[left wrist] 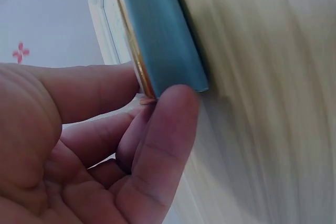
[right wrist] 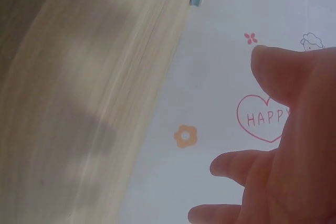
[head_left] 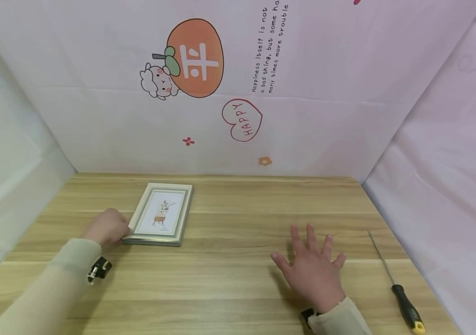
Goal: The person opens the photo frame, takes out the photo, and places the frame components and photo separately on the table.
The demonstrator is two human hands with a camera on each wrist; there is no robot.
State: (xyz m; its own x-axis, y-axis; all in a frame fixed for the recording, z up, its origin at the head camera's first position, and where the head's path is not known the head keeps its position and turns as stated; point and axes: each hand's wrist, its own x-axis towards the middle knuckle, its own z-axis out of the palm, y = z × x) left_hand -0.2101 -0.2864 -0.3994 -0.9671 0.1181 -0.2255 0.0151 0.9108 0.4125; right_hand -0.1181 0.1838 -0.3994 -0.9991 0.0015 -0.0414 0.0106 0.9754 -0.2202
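Picture frame (head_left: pixel 160 211), cream-edged, sits toward the left of a wood-grain bench (head_left: pixel 229 284), its near left corner pinched by a person's left hand (head_left: pixel 109 226). The right hand (head_left: pixel 312 272) hangs over the bench, fingers spread, with a black-and-yellow-handled screwdriver (head_left: pixel 406 307) lying to its right.

Head view looks from up high, forward and down over most of the tabletop (head_left: pixel 221 279) to the printed backdrop (head_left: pixel 326 116). Left wrist view's super close, turned sideways, staring along the left grip (head_left: pixel 109 227) at a corner of the photo frame (left wrist: pixel 165 38). Right wrist one's tipped too, looking past the right grip (head_left: pixel 315 274) at the backdrop. All three catch the same little red flower print (head_left: pixel 188 141).
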